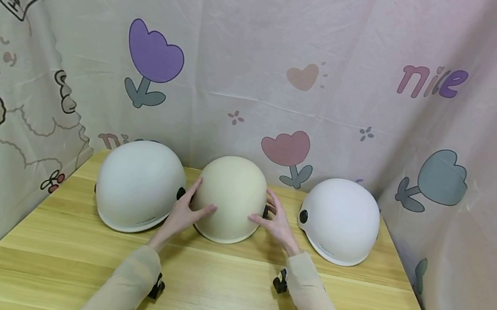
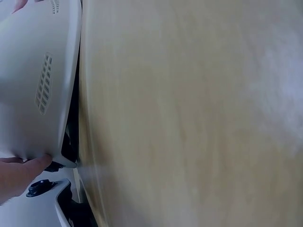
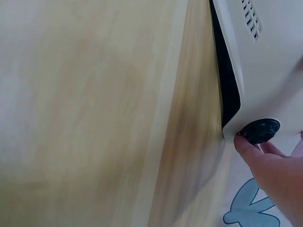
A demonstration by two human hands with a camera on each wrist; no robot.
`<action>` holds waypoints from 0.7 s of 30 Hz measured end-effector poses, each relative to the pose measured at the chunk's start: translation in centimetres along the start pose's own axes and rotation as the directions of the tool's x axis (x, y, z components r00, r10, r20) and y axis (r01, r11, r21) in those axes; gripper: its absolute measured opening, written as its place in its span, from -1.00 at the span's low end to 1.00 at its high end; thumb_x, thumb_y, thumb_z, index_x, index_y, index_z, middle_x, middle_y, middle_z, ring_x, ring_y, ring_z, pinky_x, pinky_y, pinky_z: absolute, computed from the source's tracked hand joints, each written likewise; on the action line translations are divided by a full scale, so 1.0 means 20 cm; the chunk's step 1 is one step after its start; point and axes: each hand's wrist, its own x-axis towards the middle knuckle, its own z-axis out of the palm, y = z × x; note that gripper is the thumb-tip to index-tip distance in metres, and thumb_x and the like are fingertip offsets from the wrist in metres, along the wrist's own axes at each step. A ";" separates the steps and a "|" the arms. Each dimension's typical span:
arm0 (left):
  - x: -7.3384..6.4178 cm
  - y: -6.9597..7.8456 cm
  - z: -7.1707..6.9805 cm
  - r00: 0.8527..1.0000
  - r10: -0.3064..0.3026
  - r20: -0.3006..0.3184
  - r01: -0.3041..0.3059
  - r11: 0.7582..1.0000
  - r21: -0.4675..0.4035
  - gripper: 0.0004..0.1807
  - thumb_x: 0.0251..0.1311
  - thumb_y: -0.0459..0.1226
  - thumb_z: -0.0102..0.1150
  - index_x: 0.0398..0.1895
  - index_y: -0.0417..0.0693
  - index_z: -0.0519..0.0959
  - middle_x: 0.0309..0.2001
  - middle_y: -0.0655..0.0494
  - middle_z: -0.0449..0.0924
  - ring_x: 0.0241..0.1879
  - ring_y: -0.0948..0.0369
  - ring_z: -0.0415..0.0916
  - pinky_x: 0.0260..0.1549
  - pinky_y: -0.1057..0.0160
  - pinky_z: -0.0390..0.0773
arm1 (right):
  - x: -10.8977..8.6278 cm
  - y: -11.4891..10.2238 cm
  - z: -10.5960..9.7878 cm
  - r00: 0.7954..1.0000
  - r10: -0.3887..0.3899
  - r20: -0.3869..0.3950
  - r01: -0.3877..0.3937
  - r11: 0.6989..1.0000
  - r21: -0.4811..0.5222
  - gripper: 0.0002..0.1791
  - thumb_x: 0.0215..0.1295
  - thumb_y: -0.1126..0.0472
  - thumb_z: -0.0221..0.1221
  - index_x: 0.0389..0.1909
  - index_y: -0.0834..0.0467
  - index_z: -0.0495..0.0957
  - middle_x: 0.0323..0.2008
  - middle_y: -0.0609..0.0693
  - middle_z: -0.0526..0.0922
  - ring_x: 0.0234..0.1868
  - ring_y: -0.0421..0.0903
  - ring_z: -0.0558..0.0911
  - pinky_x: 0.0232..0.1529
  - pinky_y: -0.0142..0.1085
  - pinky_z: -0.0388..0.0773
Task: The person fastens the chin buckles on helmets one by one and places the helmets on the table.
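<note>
A cream helmet (image 1: 231, 201) sits upright at the back middle of the table, between two white helmets. My left hand (image 1: 183, 212) holds its left side, thumb on the front of the shell and fingers round the side. Opposite, my right hand (image 1: 277, 224) holds the right side the same way. The right wrist view has a fingertip right at the round black knob (image 3: 260, 131) near the rim. In the left wrist view, a left-hand digit (image 2: 35, 165) touches the lower corner of the shell, beside the vent slots (image 2: 43, 85).
One white helmet (image 1: 141, 184) stands close by my left hand, its black knob facing the middle. Another white helmet (image 1: 340, 221) is at the right. The wooden table (image 1: 216, 296) ends against a printed curtain (image 1: 243, 62). Black wrist mounts hang under both sleeves.
</note>
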 end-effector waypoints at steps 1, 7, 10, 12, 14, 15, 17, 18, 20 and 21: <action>0.00 0.00 0.00 1.000 -0.001 0.000 0.001 1.000 -0.002 0.05 0.28 0.02 0.30 0.65 0.23 -0.17 0.65 -0.11 -0.14 0.59 -0.22 -0.08 0.47 -0.30 0.12 | 0.00 -0.01 0.00 1.000 0.002 0.005 -0.002 1.000 0.005 0.05 0.18 0.29 0.40 0.60 0.03 0.00 0.53 0.39 0.08 0.53 0.40 0.12 0.48 0.29 0.18; 0.01 0.00 0.00 1.000 -0.006 -0.006 0.006 1.000 -0.016 0.04 0.28 0.02 0.29 0.65 0.20 -0.17 0.64 -0.12 -0.13 0.59 -0.22 -0.08 0.47 -0.30 0.13 | -0.08 -0.16 0.00 1.000 -0.009 0.027 0.008 0.999 0.032 0.01 0.21 0.36 0.36 0.59 0.18 -0.01 0.51 0.46 0.06 0.52 0.43 0.12 0.48 0.27 0.18; 0.01 0.00 0.01 1.000 -0.009 -0.011 0.009 1.000 -0.020 0.04 0.28 0.02 0.29 0.65 0.21 -0.16 0.64 -0.12 -0.14 0.59 -0.22 -0.09 0.47 -0.31 0.12 | -0.07 -0.15 0.01 0.999 -0.021 0.026 0.021 0.999 0.030 0.01 0.21 0.36 0.36 0.59 0.17 0.00 0.52 0.45 0.06 0.53 0.43 0.12 0.48 0.27 0.17; 0.01 -0.01 0.01 1.000 -0.012 -0.014 0.012 1.000 -0.021 0.04 0.28 0.02 0.29 0.65 0.22 -0.16 0.64 -0.12 -0.14 0.59 -0.21 -0.10 0.47 -0.30 0.12 | -0.04 -0.10 0.01 0.999 -0.031 0.025 0.030 0.999 0.034 0.02 0.21 0.36 0.37 0.60 0.15 -0.01 0.53 0.42 0.06 0.54 0.41 0.11 0.49 0.27 0.15; 0.01 -0.01 0.01 1.000 -0.017 -0.018 0.017 1.000 -0.021 0.04 0.27 0.03 0.30 0.65 0.23 -0.16 0.64 -0.11 -0.14 0.60 -0.20 -0.11 0.48 -0.30 0.11 | -0.01 -0.05 0.02 0.999 -0.042 0.021 0.041 0.998 0.046 0.02 0.21 0.37 0.36 0.60 0.11 -0.01 0.53 0.40 0.07 0.55 0.39 0.10 0.49 0.26 0.13; 0.02 -0.01 0.01 1.000 -0.019 -0.021 0.018 1.000 -0.022 0.05 0.27 0.03 0.30 0.65 0.24 -0.16 0.64 -0.11 -0.14 0.60 -0.20 -0.11 0.48 -0.29 0.11 | 0.00 -0.03 0.02 0.999 -0.049 0.018 0.048 0.998 0.050 0.03 0.21 0.38 0.36 0.61 0.10 -0.01 0.53 0.38 0.08 0.55 0.38 0.10 0.49 0.27 0.12; 0.02 -0.01 0.01 1.000 -0.018 -0.024 0.017 1.000 -0.023 0.05 0.27 0.03 0.30 0.65 0.24 -0.16 0.64 -0.11 -0.14 0.60 -0.20 -0.11 0.48 -0.29 0.11 | 0.02 -0.01 0.02 0.998 -0.063 0.009 0.062 0.997 0.052 0.02 0.21 0.39 0.36 0.60 0.08 0.01 0.53 0.36 0.12 0.55 0.37 0.12 0.49 0.27 0.13; 0.02 -0.01 0.01 0.999 -0.017 -0.027 0.016 1.000 -0.025 0.05 0.27 0.03 0.31 0.65 0.23 -0.15 0.64 -0.11 -0.14 0.60 -0.20 -0.11 0.48 -0.29 0.11 | 0.03 -0.01 0.03 0.998 -0.070 0.006 0.070 0.996 0.048 0.01 0.21 0.39 0.36 0.60 0.07 0.02 0.53 0.36 0.13 0.55 0.37 0.13 0.49 0.27 0.14; 0.02 -0.01 0.01 0.999 -0.016 -0.032 0.015 1.000 -0.028 0.05 0.27 0.03 0.31 0.65 0.23 -0.15 0.65 -0.11 -0.14 0.60 -0.20 -0.11 0.48 -0.29 0.12 | 0.03 -0.01 0.03 0.997 -0.079 0.003 0.078 0.996 0.041 -0.01 0.22 0.39 0.35 0.59 0.06 0.04 0.52 0.35 0.16 0.54 0.37 0.15 0.48 0.28 0.14; 0.02 -0.01 0.01 0.999 -0.015 -0.033 0.014 1.000 -0.028 0.05 0.27 0.03 0.31 0.65 0.23 -0.15 0.65 -0.10 -0.15 0.60 -0.20 -0.10 0.48 -0.28 0.12 | 0.03 -0.01 0.03 0.997 -0.082 0.004 0.082 0.996 0.037 -0.02 0.23 0.38 0.35 0.59 0.06 0.05 0.52 0.34 0.17 0.54 0.37 0.16 0.48 0.29 0.15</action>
